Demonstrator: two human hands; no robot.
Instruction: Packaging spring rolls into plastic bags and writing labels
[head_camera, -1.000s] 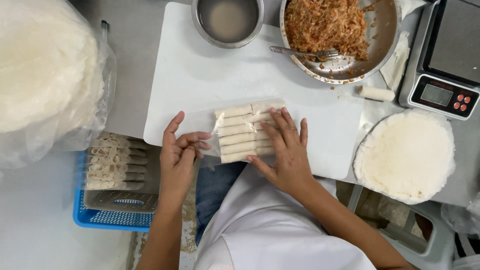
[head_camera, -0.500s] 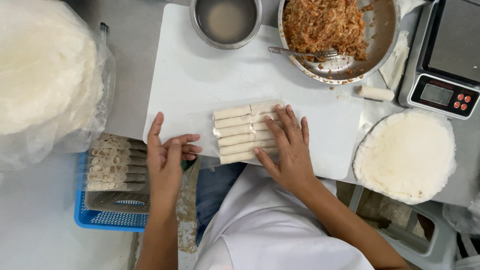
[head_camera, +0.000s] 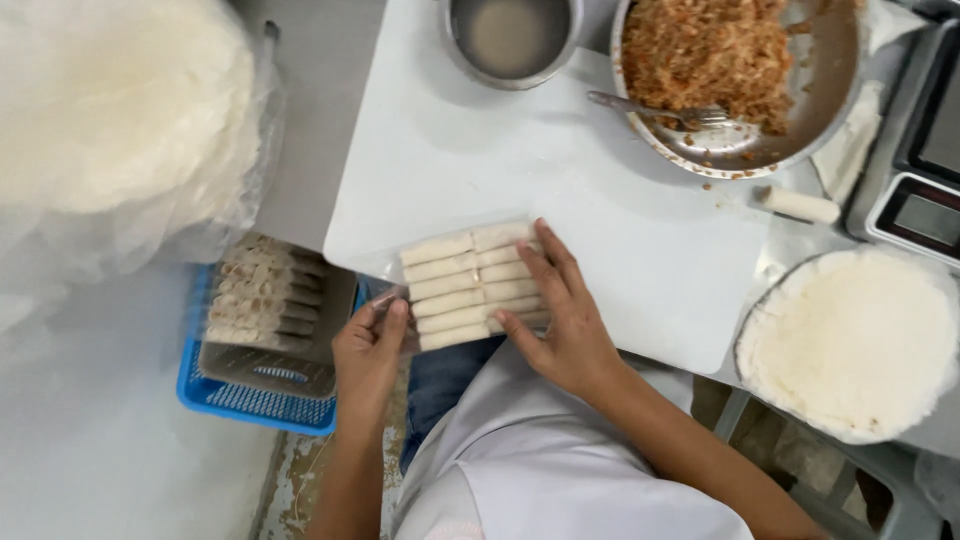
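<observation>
right hand (head_camera: 565, 315) flat, fingers spread on bagged spring rolls (head_camera: 465, 285) at board's (head_camera: 560, 180) 6 o'clock edge | left hand (head_camera: 368, 345) at 9 o'clock pinching the bag's end, grip partly hidden | bowl (head_camera: 745, 75) cut off at 1 o'clock

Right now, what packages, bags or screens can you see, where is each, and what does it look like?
Clear pack of pale rolls: board's near edge, flat, between left hand and right hand.
Clear bag of white wrappers: far left, big and rounded.
Scale screen: right edge, small grey rectangle.
Packed rolls: blue basket, lower left.
</observation>
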